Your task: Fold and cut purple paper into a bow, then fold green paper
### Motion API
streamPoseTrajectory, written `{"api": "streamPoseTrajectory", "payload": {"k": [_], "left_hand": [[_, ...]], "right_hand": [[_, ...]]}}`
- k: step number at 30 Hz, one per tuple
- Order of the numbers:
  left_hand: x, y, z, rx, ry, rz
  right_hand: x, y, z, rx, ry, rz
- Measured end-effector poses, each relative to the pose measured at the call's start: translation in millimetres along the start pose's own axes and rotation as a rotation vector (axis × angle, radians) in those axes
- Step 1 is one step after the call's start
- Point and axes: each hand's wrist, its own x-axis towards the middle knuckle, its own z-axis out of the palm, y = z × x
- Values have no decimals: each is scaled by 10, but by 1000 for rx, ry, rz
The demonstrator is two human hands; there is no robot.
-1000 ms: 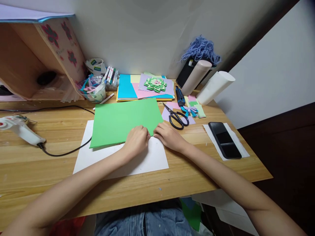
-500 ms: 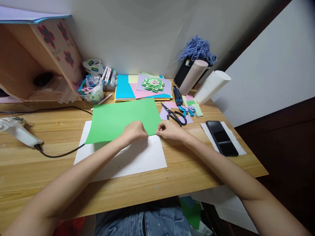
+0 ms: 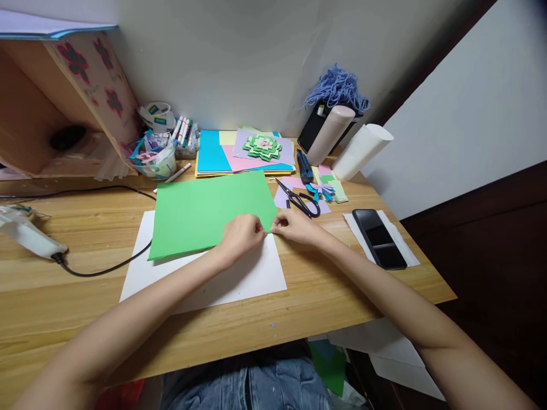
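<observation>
A large green sheet (image 3: 205,213) lies at the middle of the desk, over part of a white sheet (image 3: 239,279). My left hand (image 3: 243,234) pinches the green sheet's near edge close to its right corner. Right beside it, my right hand (image 3: 293,225) has thumb and forefinger closed on that same corner. The two sets of fingertips nearly meet. Black-handled scissors (image 3: 298,199) lie just beyond my right hand, partly on purple paper scraps.
A phone (image 3: 379,239) rests on white tissue at the right. Behind are stacked coloured papers (image 3: 209,151), a blue cutter (image 3: 305,167), a white roll (image 3: 363,151) and a tub of scraps (image 3: 158,162). A white glue gun (image 3: 32,233) with a black cable lies left.
My left hand has slid right along the near edge, closer to my right hand. The green sheet's near left corner has come down and nearer. The view has shifted slightly.
</observation>
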Motion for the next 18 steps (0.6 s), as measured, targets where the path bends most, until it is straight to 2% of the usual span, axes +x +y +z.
{"api": "streamPoseTrajectory", "payload": {"k": [3, 10, 15, 18], "left_hand": [[34, 20, 13, -1, -8, -45], [152, 0, -84, 7, -121, -155], [178, -56, -112, -34, -133, -195], [183, -85, -99, -52, -128, -191]], "right_hand": [[-20, -30, -27, -18, -5, 18], [-36, -79, -157, -77, -58, 89], [-34, -30, -245, -226, -21, 180], [-39, 19, -267, -236, -14, 203]]}}
